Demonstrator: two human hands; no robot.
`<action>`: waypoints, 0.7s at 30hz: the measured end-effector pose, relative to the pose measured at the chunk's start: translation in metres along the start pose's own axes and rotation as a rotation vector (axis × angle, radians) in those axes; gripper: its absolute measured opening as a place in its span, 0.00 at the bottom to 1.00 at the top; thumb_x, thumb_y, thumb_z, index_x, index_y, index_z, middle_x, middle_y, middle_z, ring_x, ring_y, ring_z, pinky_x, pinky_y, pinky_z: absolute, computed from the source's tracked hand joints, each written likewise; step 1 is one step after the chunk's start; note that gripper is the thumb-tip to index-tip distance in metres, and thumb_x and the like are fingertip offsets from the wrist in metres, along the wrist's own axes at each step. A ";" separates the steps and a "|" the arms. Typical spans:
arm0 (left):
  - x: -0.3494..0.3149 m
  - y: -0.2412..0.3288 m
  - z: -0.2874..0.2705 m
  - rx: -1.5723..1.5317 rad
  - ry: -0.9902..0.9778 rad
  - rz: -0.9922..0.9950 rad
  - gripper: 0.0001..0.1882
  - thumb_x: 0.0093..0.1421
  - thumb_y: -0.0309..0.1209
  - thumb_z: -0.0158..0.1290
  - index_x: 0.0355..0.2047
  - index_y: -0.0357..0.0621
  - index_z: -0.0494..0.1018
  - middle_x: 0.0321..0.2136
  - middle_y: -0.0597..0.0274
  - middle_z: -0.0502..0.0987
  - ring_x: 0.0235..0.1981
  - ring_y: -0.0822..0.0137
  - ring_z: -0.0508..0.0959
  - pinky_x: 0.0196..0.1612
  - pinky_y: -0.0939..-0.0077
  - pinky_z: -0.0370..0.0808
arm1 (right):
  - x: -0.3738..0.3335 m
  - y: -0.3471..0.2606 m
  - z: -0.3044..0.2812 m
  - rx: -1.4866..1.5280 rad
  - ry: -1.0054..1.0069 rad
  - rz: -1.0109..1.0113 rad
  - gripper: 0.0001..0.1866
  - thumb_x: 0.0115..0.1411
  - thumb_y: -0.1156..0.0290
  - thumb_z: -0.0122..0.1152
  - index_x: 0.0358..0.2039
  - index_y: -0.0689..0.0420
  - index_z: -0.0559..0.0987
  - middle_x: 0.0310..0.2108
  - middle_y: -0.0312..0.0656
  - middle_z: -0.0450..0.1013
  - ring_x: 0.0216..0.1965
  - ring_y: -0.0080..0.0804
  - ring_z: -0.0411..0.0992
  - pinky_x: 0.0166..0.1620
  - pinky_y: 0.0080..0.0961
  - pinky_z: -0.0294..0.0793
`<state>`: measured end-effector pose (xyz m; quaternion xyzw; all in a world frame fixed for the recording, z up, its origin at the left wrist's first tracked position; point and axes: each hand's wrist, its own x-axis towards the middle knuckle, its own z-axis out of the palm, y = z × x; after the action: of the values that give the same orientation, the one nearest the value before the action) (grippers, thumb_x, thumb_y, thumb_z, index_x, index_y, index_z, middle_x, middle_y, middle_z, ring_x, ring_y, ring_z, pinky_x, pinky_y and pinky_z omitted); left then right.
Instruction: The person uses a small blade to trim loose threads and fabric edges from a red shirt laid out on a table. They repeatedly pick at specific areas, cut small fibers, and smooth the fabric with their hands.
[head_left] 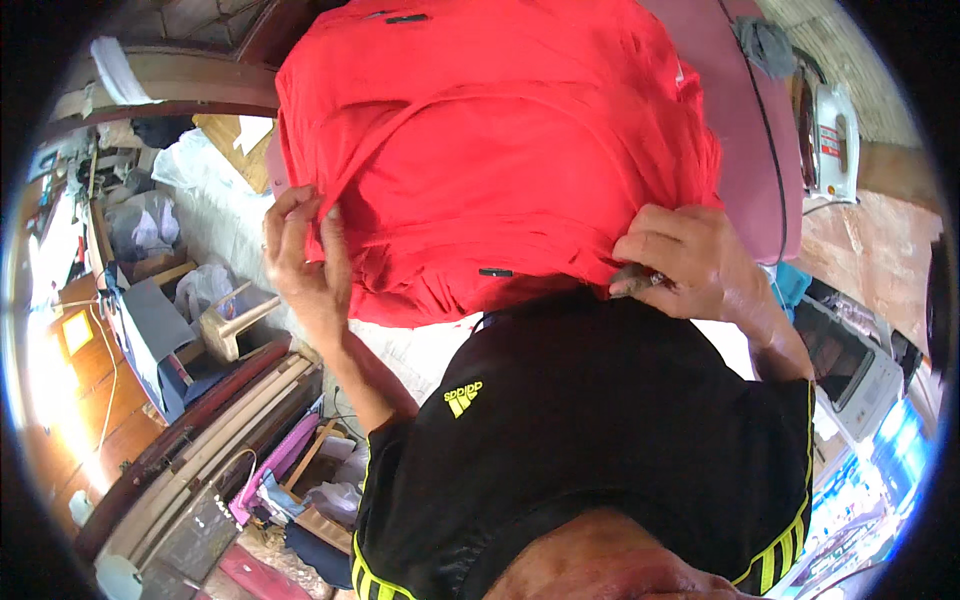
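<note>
A red shirt (500,170) lies spread in front of me, wrinkled and layered; whether more than one garment is stacked there I cannot tell. One small dark label shows near its close edge and another at its far end. At the shirt's left edge, my left hand (308,262) pinches the cloth between bent fingers and thumb. My right hand (685,262) is closed on the near right edge, its fingers curled over a fold and its thumb below. Beneath the shirt is a pink-covered table (765,180), visible mostly along the right side.
A white iron (835,145) stands beyond the table's right edge, near a dark cord (757,90) and a grey cloth (765,47). Plastic bags (140,225), a wooden stool (235,325) and long wooden bars (215,440) crowd the left. A whitish appliance (850,365) sits at right.
</note>
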<state>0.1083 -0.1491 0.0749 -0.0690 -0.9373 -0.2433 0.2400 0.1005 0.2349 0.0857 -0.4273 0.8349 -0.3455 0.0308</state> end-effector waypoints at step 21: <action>-0.008 0.069 0.037 -0.138 -0.156 0.351 0.22 0.41 0.33 0.71 0.40 0.47 0.81 0.45 0.60 0.77 0.50 0.56 0.74 0.53 0.57 0.66 | -0.027 -0.012 0.014 -0.045 0.086 -0.007 0.19 0.39 0.78 0.69 0.36 0.57 0.79 0.33 0.36 0.72 0.26 0.37 0.74 0.28 0.33 0.74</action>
<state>0.1164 -0.0712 0.0716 -0.2659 -0.9078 -0.2552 0.2001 0.1308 0.2423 0.0750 -0.4157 0.8415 -0.3447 -0.0162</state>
